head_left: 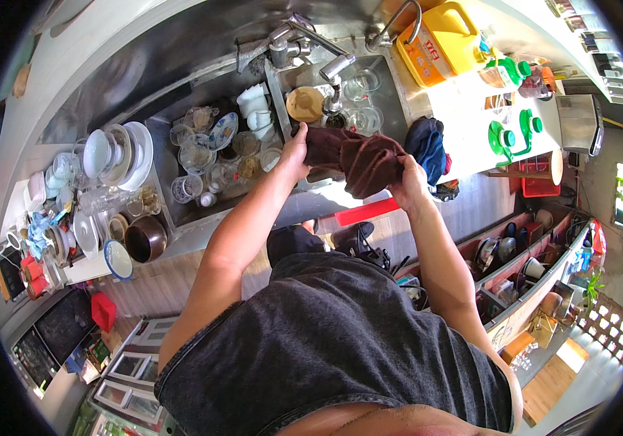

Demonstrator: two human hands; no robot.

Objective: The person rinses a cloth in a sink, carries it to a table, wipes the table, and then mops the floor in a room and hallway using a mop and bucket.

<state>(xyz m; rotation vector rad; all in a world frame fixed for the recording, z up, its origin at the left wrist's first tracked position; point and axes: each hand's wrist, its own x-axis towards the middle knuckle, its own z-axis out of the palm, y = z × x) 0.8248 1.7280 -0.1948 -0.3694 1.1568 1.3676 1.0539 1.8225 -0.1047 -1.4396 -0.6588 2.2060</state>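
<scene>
A dark brown cloth (369,166) stretches between my two hands above the front edge of the sink. My left hand (295,154) pinches its left end, and my right hand (411,182) grips the bunched right end. Just behind the cloth lies the right sink basin (391,109), holding several clear glasses (366,118) and a round tan lid or board (305,104). A metal faucet (337,67) reaches over this basin. In the left basin sit several glass cups (196,156), stacked white cups (259,120) and a patterned oval dish (223,131).
White plates and bowls (135,156) stand left of the sink, by a dark brown pot (146,239). A dark blue cloth (425,149) lies on the right counter, near a yellow jug (442,45) and green-capped bottles (502,136). Behind me on the right runs a long divided shelf (522,272).
</scene>
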